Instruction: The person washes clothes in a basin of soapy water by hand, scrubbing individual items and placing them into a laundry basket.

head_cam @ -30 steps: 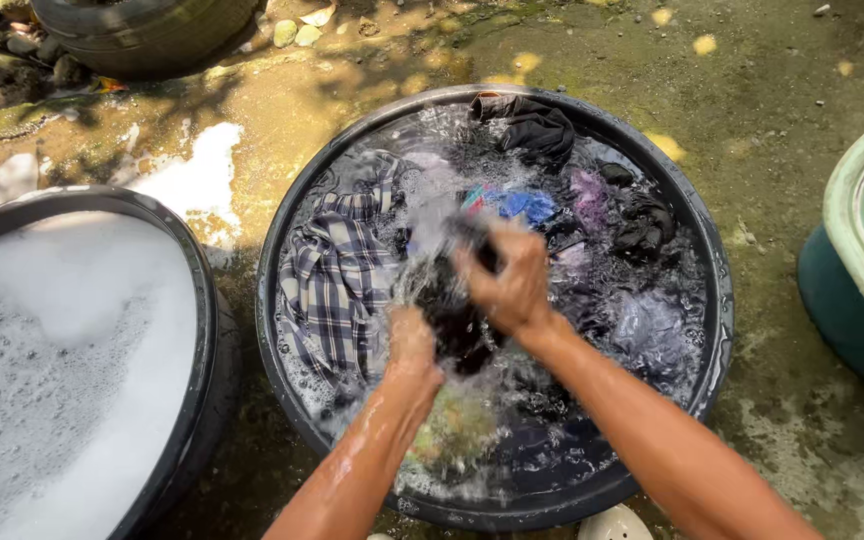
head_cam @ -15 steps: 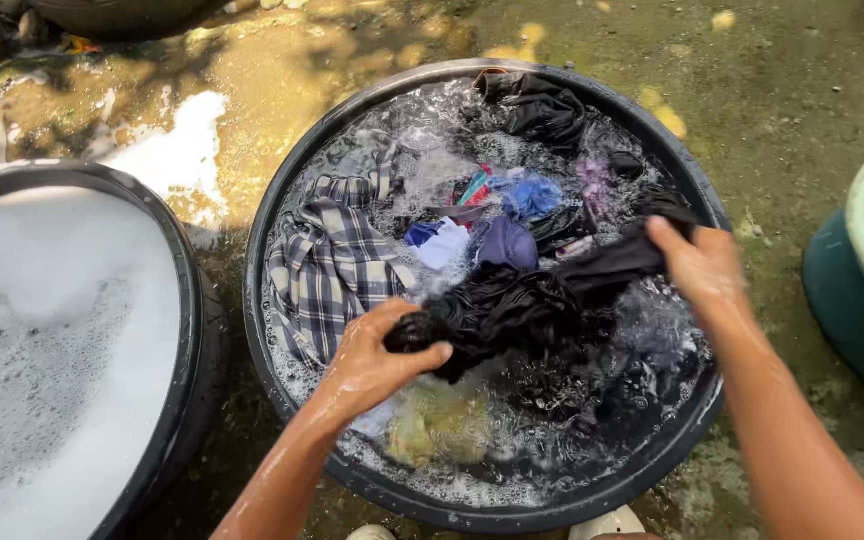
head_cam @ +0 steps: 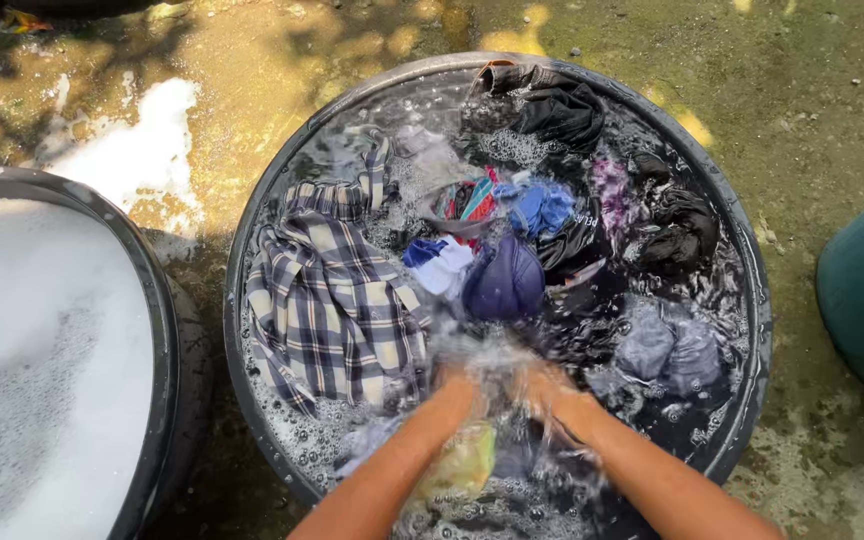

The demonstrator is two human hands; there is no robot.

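where the two wrists go under the water, near the six o'clock side of the black tub [head_cam: 282, 190], a dark wet cloth [head_cam: 572, 335] lies just past them, spreading toward twelve and two o'clock; how far it runs under the surface cannot be told, and its long axis seems to go across the tub from nine to three. the left hand [head_cam: 455, 378] and the right hand [head_cam: 542, 380] are close together, both sunk to the knuckles in splashing water, so whether the fingers are curled on cloth or spread open cannot be told. both hands look equally near the dark cloth, the right one a shade closer to its bulk at two o'clock. a pale yellow cloth [head_cam: 467, 462] sits between the forearms at six o'clock. a plaid shirt [head_cam: 327, 300] lies at nine to ten o'clock of the hands, and a dark blue cloth [head_cam: 505, 280] just beyond at twelve. a second tub [head_cam: 157, 300] full of suds stands well off at nine o'clock, a teal tub [head_cam: 857, 300] at three.
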